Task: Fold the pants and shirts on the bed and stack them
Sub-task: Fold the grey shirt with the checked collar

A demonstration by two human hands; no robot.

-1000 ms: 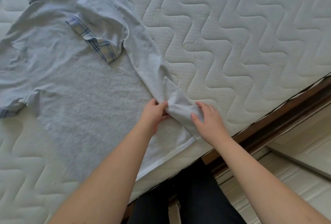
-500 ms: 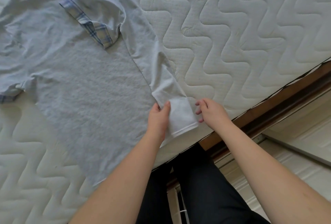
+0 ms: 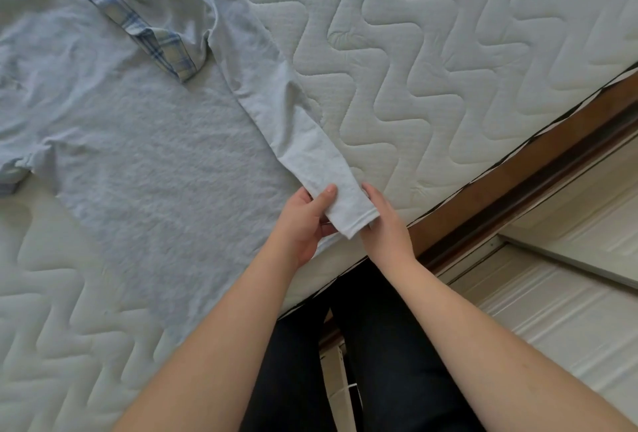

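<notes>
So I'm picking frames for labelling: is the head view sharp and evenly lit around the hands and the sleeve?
Head view: soft, even daylight, no glare; the left hand and right hand gripping the sleeve are sharp, casting only faint shadows; wide-angle distortion bows the bed frame; the shirt is cut off at the top-left edges.

No words, labels, brands or numbers can be read anywhere. The shirt (image 3: 145, 141) shows only a plaid pattern. The mattress (image 3: 431, 52) carries only wavy stitching.
</notes>
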